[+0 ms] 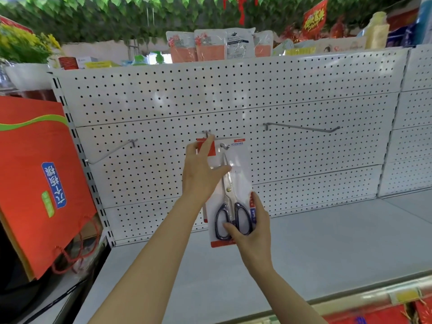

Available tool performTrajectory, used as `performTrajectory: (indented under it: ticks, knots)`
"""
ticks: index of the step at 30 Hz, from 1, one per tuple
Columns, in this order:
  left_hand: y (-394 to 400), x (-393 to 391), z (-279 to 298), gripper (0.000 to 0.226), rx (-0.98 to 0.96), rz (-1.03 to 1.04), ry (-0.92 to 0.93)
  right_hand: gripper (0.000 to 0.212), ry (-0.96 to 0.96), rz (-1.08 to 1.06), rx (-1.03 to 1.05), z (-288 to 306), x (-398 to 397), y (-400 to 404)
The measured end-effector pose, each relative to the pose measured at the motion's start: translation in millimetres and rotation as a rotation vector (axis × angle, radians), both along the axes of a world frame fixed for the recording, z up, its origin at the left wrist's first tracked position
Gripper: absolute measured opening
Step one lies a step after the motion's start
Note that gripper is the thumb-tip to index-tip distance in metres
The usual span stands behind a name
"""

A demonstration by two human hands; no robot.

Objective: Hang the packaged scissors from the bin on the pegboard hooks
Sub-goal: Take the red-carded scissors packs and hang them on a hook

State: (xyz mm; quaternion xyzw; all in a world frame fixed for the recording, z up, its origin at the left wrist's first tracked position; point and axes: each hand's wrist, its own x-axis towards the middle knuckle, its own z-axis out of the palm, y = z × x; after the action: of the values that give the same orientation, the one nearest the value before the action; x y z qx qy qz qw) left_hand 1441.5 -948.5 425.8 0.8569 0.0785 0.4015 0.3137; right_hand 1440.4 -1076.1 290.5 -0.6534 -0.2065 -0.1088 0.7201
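I see both hands raised in front of the white pegboard (233, 94), holding one packaged scissors (230, 195) upright against it. The left hand (202, 174) is at the upper part of the package: its fingers are stretched up along the red top corner and the thumb lies across the clear plastic, near the blade tips, so the card is pinched lightly between them. The right hand (251, 232) holds the bottom of the package, the thumb pressed on the black handles and the other fingers wrapped around the right edge and behind. The hang hole at the top of the card is at the tip of the middle hook (225, 146); I cannot tell if the hook passes fully through it. An empty hook (112, 152) stands out to the left and another long hook (301, 127) to the right. Below is the bare grey shelf (315, 242), and at the far left hangs an orange gift bag (39, 183).
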Motion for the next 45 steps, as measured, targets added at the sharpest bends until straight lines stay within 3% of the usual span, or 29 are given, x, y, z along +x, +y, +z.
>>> performTrajectory:
  ticks: [11,20,23,27,34,38,45]
  knots:
    - [27.8,24.1,-6.1,0.080,0.085,-0.011,-0.033,0.085,-0.046,-0.108,-0.133,-5.1,41.2,27.4]
    - [33.8,9.8,-6.7,0.093,0.081,-0.142,-0.008,0.078,-0.126,-0.250,-0.242,6.9,44.0,7.5]
    - [21.8,-5.0,-0.5,0.095,0.098,-0.088,-0.109,0.077,-0.212,-0.338,-0.328,16.9,35.0,-14.3]
    - [-16.5,-31.9,2.1,0.091,0.304,-0.146,-0.216,0.070,-0.399,-0.526,-0.469,27.6,22.8,-56.5]
    - [-80.9,-33.4,-53.2,0.068,0.605,-0.338,-0.194,0.058,-0.557,-0.814,-0.744,25.3,-8.2,-143.9]
    - [-119.7,-28.4,-92.5,0.061,0.632,-0.453,-0.128,0.056,-0.495,-0.935,-0.860,-4.5,-33.2,-194.7]
    - [-204.0,-18.2,-160.4,0.057,0.646,-0.688,0.054,0.051,-0.169,-1.057,-1.006,-89.1,-80.2,-287.1]
